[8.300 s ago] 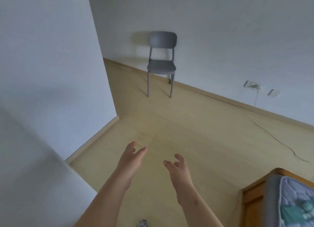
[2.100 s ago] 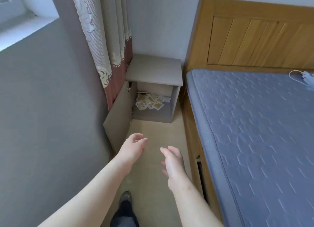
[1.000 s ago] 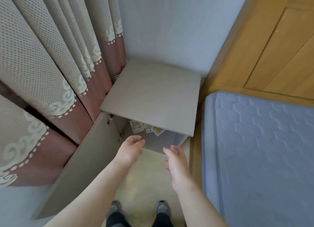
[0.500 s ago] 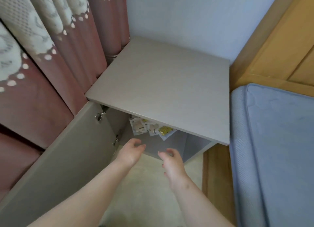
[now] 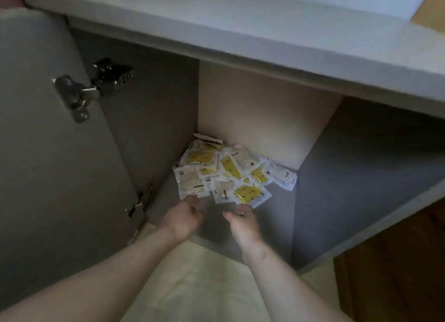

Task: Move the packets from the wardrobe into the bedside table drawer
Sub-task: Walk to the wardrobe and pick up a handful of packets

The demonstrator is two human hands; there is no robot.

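Far left: open door [image 5: 48,153] of a grey cabinet, swung wide, inner face toward the camera, with a metal hinge [image 5: 89,88] near its top edge and a second hinge [image 5: 138,203] lower down, both fixed to the cabinet's left wall

Inside, toward the back left corner: heap of small packets [image 5: 231,174], white-edged, some with yellow centres and some pale beige, overlapping one another on the cabinet floor [image 5: 277,213] and lying against the pale back panel [image 5: 260,109]; topmost ones tilted up into the corner; exact count impossible to tell because of blur and overlap

Just in front of the heap, low centre: left hand [image 5: 183,217], reaching into the cabinet, fingers loosely curled and spread, holding nothing, fingertips just at the near edge of the closest beige packet; contact or a narrow gap, cannot tell

Beside it, slightly right: right hand [image 5: 243,223], also inside the cabinet, palm down, fingers relaxed and unclenched, holding nothing, fingertips right at the edge of the nearest yellow packet; touching or not, cannot tell

Both forearms bare, stretching in from the bottom edge over a pale floor [image 5: 192,285]

Above everything: grey cabinet top [image 5: 289,37], blurred, slanting down to the right

Further right: dark right wall [image 5: 361,165] of the cabinet

Bottom right corner: brown wooden panel [image 5: 397,261] just beside the cabinet
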